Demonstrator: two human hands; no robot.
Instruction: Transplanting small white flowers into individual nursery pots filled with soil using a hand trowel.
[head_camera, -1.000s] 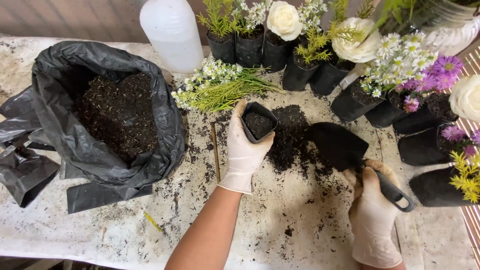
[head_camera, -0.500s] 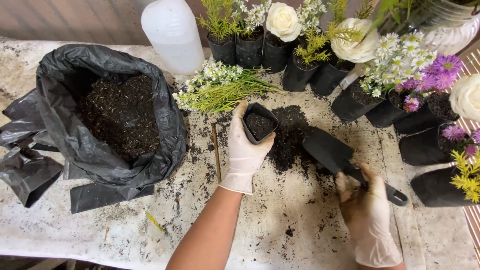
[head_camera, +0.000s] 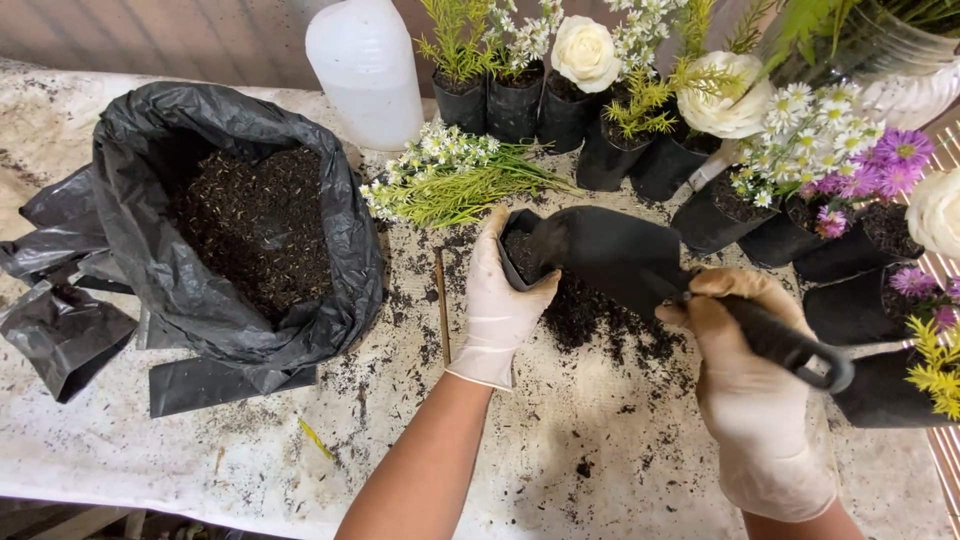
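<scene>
My left hand (head_camera: 497, 305), in a pale glove, grips a small black nursery pot (head_camera: 517, 252) partly filled with soil, holding it upright on the table. My right hand (head_camera: 752, 390), also gloved and soiled, grips the handle of a black trowel (head_camera: 612, 250). The trowel's blade is tipped over the pot's mouth and hides most of it. A heap of loose dark soil (head_camera: 600, 315) lies on the table just right of the pot.
A black plastic bag of soil (head_camera: 245, 225) sits open at left. Cut white flowers and greenery (head_camera: 450, 180) lie behind the pot, next to a white plastic jug (head_camera: 365, 65). Black pots with roses, daisies and purple flowers (head_camera: 800, 150) line the back and right.
My right hand has lifted the trowel from the soil heap and swung it left, over the pot in my left hand. The left hand has stayed put.
</scene>
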